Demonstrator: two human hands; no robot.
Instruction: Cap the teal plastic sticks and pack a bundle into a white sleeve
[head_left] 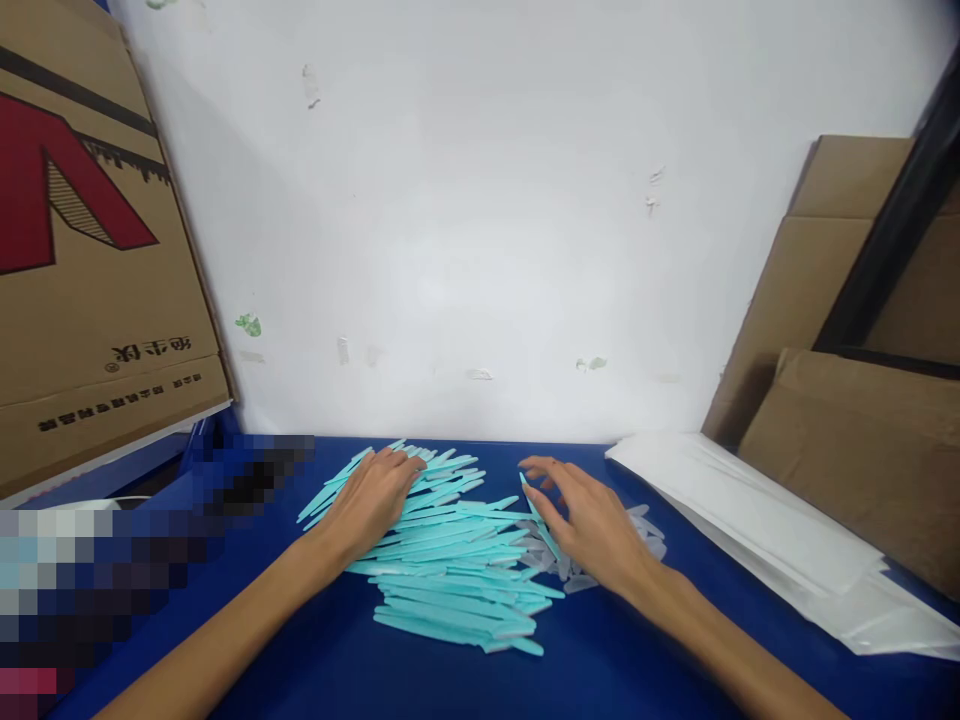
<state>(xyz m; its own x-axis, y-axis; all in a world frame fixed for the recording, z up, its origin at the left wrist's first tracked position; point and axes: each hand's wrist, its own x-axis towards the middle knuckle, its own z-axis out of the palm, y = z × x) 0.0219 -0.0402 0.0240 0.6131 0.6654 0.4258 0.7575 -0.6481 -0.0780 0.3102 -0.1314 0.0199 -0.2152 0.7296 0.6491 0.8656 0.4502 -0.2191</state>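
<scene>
Sticks (450, 545) in turquoise, slim, flat and tapered at the ends, plastic in appearance, lie loose in an overlapping heap at the middle of a smooth blue tabletop (637, 665). Most run roughly crosswise; those at the far left of the heap slant. Just right of the heap, partly beneath the right hand (592, 510), sits a cluster of small grey translucent pieces (577, 582), elongated with rounded ends.

Left hand (381, 497): palm down on the far part of the heap, fingers bent over the sticks. Fingertips are partly hidden; whether any stick is clasped cannot be told. Right hand: fingers curved, with a gap between index finger and thumb. A single stick (547, 533) lies tilted along the thumb, above the grey pieces; whether it is gripped or merely touched cannot be told.

Containers: a brown cardboard carton (124, 295) stands at the left, bearing a red printed figure, dark bands and inverted characters; its contents are hidden. At the right, brown cardboard (847, 450) with creased panels leans near a black strip (881, 250). Before it lie smooth white sheets (765, 530), stacked unevenly. The white wall (450, 200) behind shows scuffs and green patches. The lower left corner is pixelated.
</scene>
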